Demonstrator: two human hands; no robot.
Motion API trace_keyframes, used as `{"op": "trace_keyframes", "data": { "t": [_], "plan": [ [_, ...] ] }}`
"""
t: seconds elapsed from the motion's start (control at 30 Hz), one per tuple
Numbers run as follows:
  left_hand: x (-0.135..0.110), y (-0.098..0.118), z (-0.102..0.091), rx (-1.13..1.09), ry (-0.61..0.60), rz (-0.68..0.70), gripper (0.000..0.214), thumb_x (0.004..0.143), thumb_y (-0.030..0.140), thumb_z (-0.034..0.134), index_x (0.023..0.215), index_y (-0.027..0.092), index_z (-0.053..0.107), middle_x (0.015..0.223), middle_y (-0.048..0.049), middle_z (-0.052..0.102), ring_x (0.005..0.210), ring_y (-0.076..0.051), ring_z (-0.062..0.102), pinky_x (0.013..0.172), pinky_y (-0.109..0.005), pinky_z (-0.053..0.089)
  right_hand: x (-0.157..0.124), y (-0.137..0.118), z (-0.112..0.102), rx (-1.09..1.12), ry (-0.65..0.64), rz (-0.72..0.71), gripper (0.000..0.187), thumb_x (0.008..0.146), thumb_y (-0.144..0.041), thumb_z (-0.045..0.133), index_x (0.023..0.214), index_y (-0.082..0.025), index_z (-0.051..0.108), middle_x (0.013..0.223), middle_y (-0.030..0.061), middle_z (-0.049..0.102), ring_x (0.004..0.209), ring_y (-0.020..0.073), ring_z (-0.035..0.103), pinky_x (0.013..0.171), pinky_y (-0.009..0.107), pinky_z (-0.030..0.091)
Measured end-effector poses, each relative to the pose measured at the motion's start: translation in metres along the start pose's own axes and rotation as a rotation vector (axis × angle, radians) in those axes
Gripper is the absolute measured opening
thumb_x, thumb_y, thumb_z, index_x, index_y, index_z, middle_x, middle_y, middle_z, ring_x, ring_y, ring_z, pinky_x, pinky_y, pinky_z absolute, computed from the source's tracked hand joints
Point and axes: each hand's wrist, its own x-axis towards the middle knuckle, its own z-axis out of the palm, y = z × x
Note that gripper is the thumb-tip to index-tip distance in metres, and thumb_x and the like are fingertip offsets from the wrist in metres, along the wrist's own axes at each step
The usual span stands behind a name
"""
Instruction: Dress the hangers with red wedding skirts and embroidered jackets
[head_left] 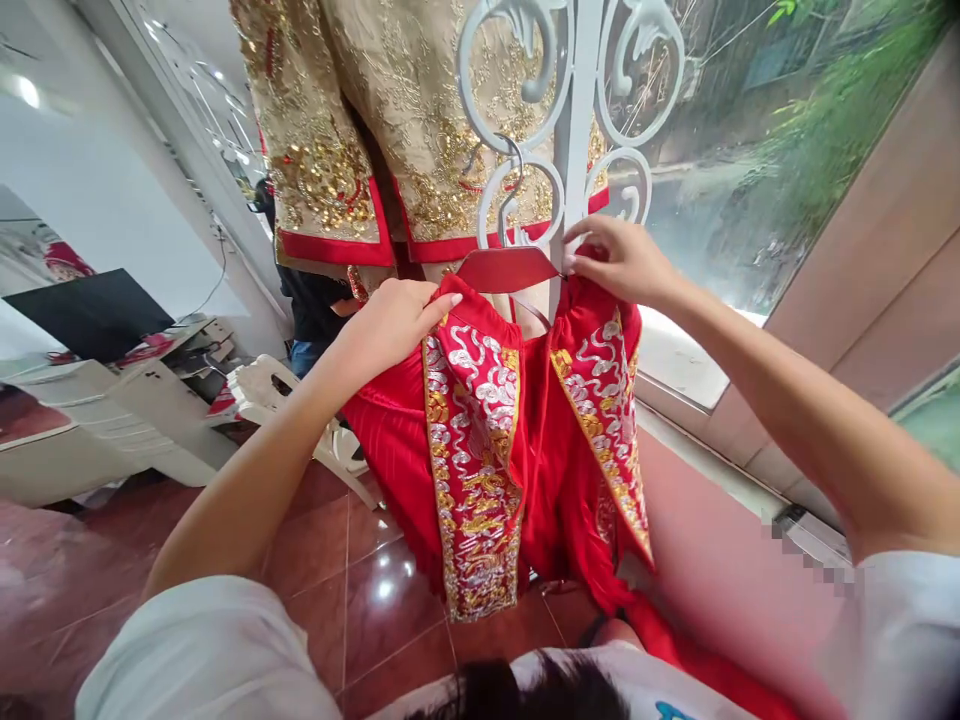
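Observation:
A red embroidered skirt (480, 470) with silver and gold panels hangs from a red hanger (510, 268). Its metal hook reaches up in front of a white scrollwork stand (574, 110). At the skirt's left upper edge, my left hand (394, 325) is closed on the waistband, thumb on the front of the cloth; most of its fingers are behind the cloth. My right hand (619, 258) pinches the waistband near the hanger's right end, thumb and fingers close together. Part of the skirt trails low to the right, near my legs.
A beige jacket with gold beading and red hems (420, 130) hangs behind the stand. A window (720, 200) is on the right. To the left are a white chair (262, 385), a desk with a black monitor (90, 315), and a person in dark clothes (311, 315), partly hidden.

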Motion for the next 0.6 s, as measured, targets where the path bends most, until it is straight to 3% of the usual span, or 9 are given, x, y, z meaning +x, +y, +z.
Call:
{"op": "trace_keyframes", "data": {
  "t": [0.17, 0.33, 0.43, 0.5, 0.57, 0.6],
  "plan": [
    [-0.003, 0.003, -0.004, -0.148, 0.029, 0.032, 0.042, 0.091, 0.041, 0.036, 0.059, 0.016, 0.045, 0.055, 0.0011, 0.044, 0.053, -0.010, 0.038, 0.056, -0.026, 0.029, -0.022, 0.032, -0.004, 0.218, 0.018, -0.037, 0.028, 0.074, -0.032, 0.064, 0.100, -0.023, 0.057, 0.102, 0.0032, 0.059, 0.095, 0.0164, 0.056, 0.082, 0.031, 0.047],
    [-0.007, 0.004, -0.005, -0.222, 0.048, 0.022, 0.038, 0.088, 0.042, 0.039, 0.067, 0.014, 0.054, 0.061, 0.0010, 0.049, 0.058, -0.010, 0.040, 0.057, -0.025, 0.032, -0.051, 0.023, -0.002, 0.316, 0.125, 0.095, 0.036, 0.067, -0.026, 0.065, 0.102, -0.026, 0.056, 0.093, 0.0003, 0.061, 0.089, 0.0156, 0.059, 0.075, 0.029, 0.049],
    [-0.009, 0.004, -0.005, -0.189, 0.080, 0.015, 0.035, 0.087, 0.039, 0.041, 0.070, 0.013, 0.057, 0.064, 0.0007, 0.053, 0.059, -0.010, 0.041, 0.060, -0.025, 0.033, -0.057, 0.004, -0.011, 0.260, 0.314, 0.132, 0.034, 0.063, -0.012, 0.061, 0.095, -0.022, 0.059, 0.073, 0.0002, 0.060, 0.069, 0.0131, 0.057, 0.060, 0.027, 0.044],
    [-0.009, 0.004, -0.004, -0.160, 0.096, 0.001, 0.033, 0.086, 0.037, 0.041, 0.068, 0.013, 0.055, 0.062, 0.0008, 0.052, 0.057, -0.010, 0.040, 0.058, -0.025, 0.031, -0.052, -0.004, -0.028, 0.215, 0.539, 0.186, 0.024, 0.063, -0.008, 0.058, 0.084, -0.019, 0.060, 0.063, -0.0003, 0.055, 0.056, 0.0090, 0.050, 0.052, 0.025, 0.036],
    [-0.008, 0.001, -0.001, -0.152, 0.109, -0.009, 0.033, 0.085, 0.036, 0.041, 0.065, 0.014, 0.053, 0.058, 0.0011, 0.049, 0.056, -0.010, 0.039, 0.056, -0.026, 0.029, -0.046, -0.001, -0.049, 0.148, 0.744, 0.318, 0.008, 0.068, -0.008, 0.055, 0.071, -0.016, 0.056, 0.059, -0.0010, 0.051, 0.050, 0.0053, 0.044, 0.051, 0.025, 0.032],
    [-0.007, 0.000, 0.000, -0.158, 0.113, -0.010, 0.032, 0.085, 0.036, 0.041, 0.063, 0.014, 0.052, 0.057, 0.0013, 0.048, 0.055, -0.010, 0.038, 0.056, -0.026, 0.028, -0.044, 0.004, -0.059, 0.136, 0.760, 0.417, 0.009, 0.072, -0.010, 0.055, 0.065, -0.016, 0.053, 0.058, -0.0011, 0.050, 0.050, 0.0046, 0.043, 0.052, 0.026, 0.032]
  ]
}}
